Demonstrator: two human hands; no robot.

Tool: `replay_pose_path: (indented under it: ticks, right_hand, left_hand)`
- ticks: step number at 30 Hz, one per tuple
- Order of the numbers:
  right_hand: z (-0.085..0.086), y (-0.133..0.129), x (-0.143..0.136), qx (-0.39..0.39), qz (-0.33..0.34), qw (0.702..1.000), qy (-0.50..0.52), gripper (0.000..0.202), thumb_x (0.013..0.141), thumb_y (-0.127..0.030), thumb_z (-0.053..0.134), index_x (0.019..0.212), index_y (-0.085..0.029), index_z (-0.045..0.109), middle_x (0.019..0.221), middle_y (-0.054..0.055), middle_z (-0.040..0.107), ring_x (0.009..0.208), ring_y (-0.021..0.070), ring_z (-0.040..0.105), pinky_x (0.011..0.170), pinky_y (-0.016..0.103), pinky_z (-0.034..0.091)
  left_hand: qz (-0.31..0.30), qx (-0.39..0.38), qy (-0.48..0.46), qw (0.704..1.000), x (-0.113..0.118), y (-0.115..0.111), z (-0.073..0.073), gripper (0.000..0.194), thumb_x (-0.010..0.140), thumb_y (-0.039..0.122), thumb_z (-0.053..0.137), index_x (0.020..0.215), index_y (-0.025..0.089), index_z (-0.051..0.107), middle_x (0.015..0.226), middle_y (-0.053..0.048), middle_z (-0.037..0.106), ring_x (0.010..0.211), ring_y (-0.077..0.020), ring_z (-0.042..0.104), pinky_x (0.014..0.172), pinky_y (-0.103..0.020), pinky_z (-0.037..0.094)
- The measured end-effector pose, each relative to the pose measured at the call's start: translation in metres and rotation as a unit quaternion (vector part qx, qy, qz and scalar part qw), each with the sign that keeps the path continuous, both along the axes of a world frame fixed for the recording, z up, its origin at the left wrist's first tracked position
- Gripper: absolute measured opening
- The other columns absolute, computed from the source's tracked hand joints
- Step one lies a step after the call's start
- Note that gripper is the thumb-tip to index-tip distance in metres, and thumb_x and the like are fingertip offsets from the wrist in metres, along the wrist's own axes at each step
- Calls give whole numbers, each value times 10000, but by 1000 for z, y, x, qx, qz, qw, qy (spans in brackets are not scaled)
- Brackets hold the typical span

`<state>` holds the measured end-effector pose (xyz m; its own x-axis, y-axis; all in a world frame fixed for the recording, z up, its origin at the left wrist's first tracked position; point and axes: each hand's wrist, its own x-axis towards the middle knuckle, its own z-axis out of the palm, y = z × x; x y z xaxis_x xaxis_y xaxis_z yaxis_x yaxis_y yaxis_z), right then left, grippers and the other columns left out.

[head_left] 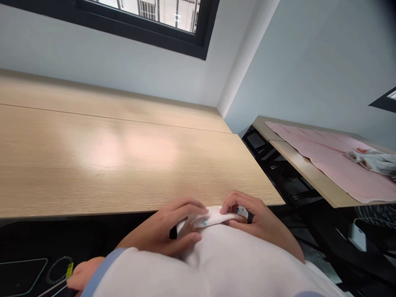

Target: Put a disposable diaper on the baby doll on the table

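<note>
A folded piece of white cloth point(213, 219) with a faint light-blue print is at the front edge of the table, close against my white shirt. My right hand point(247, 210) has its fingers curled round the cloth's right end, pinching it between fingers and thumb. At the left end is my left hand point(176, 225), its fingertips touching the cloth. Its thumb is apart from the fingers and lies lower, near the shirt. Part of the cloth is hidden under both hands, and I cannot tell where its lower side meets the shirt.
A wooden table point(139, 165) stands ahead, below a dark-framed window point(148, 24). On the right, a second table bears a pink mat point(334, 161) with crumpled cloth point(374, 161) on it. A white device point(357, 236) with a cable is lower right; a black bracelet point(58, 269) lies lower left.
</note>
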<state>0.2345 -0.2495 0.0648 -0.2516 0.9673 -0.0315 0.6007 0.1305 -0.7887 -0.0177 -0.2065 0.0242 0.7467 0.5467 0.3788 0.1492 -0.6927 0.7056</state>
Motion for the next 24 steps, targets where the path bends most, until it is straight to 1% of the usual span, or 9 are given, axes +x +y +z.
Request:
replay_pose_path:
  ticks: [2,3,7,9,12,15,18,21,24]
  right_hand:
    - [0,0,-1,4,-16,1000,2,100,793,-121,595,792,-216,627,837,21,607,718,140,534,563,231,408]
    - [-1,0,-1,7,-21,1000,2,92,793,-127,601,782,-216,621,829,21,602,718,141,533,563,231,410]
    - [-1,2,-2,12,-25,1000,-2,54,810,-180,661,786,-220,633,818,19,606,746,149,551,603,235,437]
    - [-2,3,-2,16,-19,1000,-2,48,815,-219,700,809,-226,653,826,15,613,762,149,563,641,238,456]
    - [-3,4,-3,22,-17,1000,1,64,823,-271,731,833,-237,678,837,9,614,774,146,571,677,241,469]
    - [-4,4,-5,27,-19,999,1,78,831,-296,734,839,-238,684,839,14,612,774,150,571,672,245,468]
    - [-3,4,-6,23,-16,1000,1,80,846,-302,715,837,-233,676,843,20,609,769,151,567,646,243,460]
    - [-2,5,-6,16,-9,1000,-4,89,856,-291,695,818,-224,650,834,15,600,757,144,556,625,234,446]
    - [-3,5,-5,-2,-12,1000,-6,125,850,-284,692,796,-212,605,810,5,590,735,133,543,610,228,430]
  left_hand:
    - [27,17,8,999,5,-1,-2,356,957,271,600,1306,199,580,1259,-102,674,1149,-212,643,963,-319,535]
    - [42,39,5,998,8,-2,-3,334,970,263,583,1297,195,586,1248,-98,684,1142,-210,646,964,-322,530]
    - [78,120,-35,989,19,-5,-8,174,1000,218,546,1128,176,655,1058,-59,733,943,-171,672,848,-291,516]
    - [103,130,-52,985,24,-6,-10,128,991,223,575,1057,170,672,963,-43,725,863,-160,655,793,-285,499]
    - [127,116,-72,982,30,-7,-13,103,979,231,599,976,164,678,903,-40,702,826,-158,626,761,-283,485]
    - [134,109,-84,981,33,-7,-15,115,982,225,592,935,161,675,889,-45,690,818,-158,606,757,-284,477]
    - [121,119,-83,982,34,-7,-16,112,983,173,570,952,153,676,876,-44,679,809,-154,588,754,-286,461]
    - [114,131,-83,981,34,-7,-14,120,964,105,561,956,144,674,834,-34,658,781,-149,563,731,-287,429]
    - [112,134,-87,981,34,-6,-12,116,942,73,569,924,141,662,799,-22,641,750,-141,547,713,-287,400]
